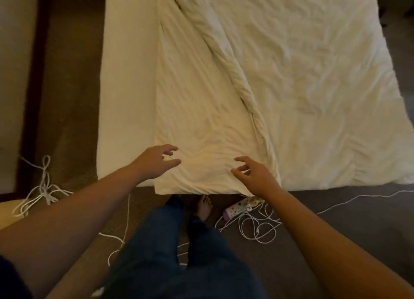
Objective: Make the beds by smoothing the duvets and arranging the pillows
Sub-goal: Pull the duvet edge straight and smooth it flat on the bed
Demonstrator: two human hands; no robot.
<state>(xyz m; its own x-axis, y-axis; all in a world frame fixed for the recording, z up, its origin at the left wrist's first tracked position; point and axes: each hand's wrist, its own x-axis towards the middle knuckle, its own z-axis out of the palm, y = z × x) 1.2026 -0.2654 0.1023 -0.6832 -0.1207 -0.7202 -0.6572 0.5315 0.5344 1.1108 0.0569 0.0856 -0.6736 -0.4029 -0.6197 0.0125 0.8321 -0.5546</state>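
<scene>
Looking down at a bed [125, 97] from its near end. White duvet [302, 85] spread over most of it, wrinkled, reaching from 12 o'clock across to 3 o'clock. Left part of the duvet lying flatter, with a long thick fold [235, 74] running from 12 o'clock down toward 6 o'clock. Bare strip of bed showing at 10 o'clock, beside the duvet's left edge.

Left hand [154, 162] just left of the middle, over the duvet's near left corner. Fingers spread apart and a bit bent, holding nothing. Hard to tell if the fingertips touch the cloth.

Right hand [255, 175] just right of the middle, over the near edge of the duvet, close to the end of the thick fold. Fingers apart and bent too, holding nothing. Cannot tell if touching either.

Both bare arms reaching in from 7 and 5 o'clock. Legs in dark trousers [174, 249] at 6 o'clock, with a bare foot [204, 206] just under the bed's edge.

On the floor near 5 o'clock, a power strip [237, 209] with small red lights, and a tangle of white cords [257, 229] around it. More white cords [42, 191] at 8 o'clock on the brown carpet.
</scene>
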